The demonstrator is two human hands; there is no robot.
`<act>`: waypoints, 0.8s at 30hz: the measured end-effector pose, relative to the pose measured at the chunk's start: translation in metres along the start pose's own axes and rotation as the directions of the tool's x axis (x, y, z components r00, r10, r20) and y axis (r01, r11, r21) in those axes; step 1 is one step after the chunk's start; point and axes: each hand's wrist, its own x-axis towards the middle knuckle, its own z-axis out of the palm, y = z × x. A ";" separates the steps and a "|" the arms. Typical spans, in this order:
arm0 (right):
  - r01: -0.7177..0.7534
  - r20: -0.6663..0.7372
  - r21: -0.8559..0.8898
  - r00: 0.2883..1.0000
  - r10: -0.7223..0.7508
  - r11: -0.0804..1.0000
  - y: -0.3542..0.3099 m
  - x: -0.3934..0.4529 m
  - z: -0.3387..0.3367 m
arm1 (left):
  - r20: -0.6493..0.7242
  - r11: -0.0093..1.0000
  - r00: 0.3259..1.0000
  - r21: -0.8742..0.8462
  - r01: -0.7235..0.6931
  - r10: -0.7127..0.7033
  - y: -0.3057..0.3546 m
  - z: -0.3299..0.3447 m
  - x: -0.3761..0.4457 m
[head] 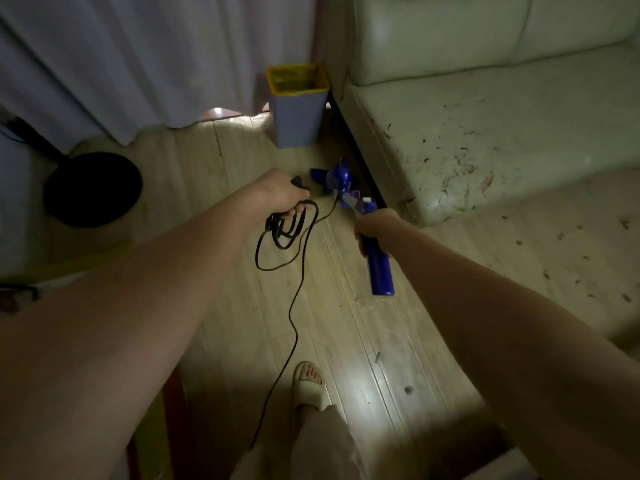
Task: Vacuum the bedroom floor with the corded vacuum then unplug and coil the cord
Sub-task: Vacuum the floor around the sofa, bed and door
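Observation:
My left hand (282, 194) grips a bundle of loops of the black cord (287, 230), with the plug end sticking out above my fingers. From the loops the cord runs one way to the vacuum and another way down the floor toward my feet. My right hand (375, 226) grips the handle of the blue stick vacuum (379, 268). The vacuum's body and head (334, 178) lie low on the wooden floor beside the sofa base.
A blue waste bin (298, 109) with a yellow liner stands by the sofa corner. The pale sofa (485, 116) fills the right, speckled with debris. A black round fan base (93, 188) sits at left under grey curtains (138, 64). My sandalled foot (308, 382) is below.

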 end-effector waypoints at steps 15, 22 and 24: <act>-0.117 0.081 0.121 0.991 0.108 0.986 0.097 -0.216 0.072 | 0.023 0.996 0.996 -0.039 -0.085 0.086 -0.038 -0.033 -0.206; -0.133 0.071 0.315 0.991 0.116 0.940 0.116 -0.233 0.111 | 0.008 0.993 0.994 -0.050 -0.110 0.111 -0.059 -0.045 -0.217; -0.106 0.056 0.293 0.994 0.094 0.950 0.109 -0.222 0.105 | -0.014 0.993 0.994 -0.057 -0.107 0.106 -0.064 -0.050 -0.208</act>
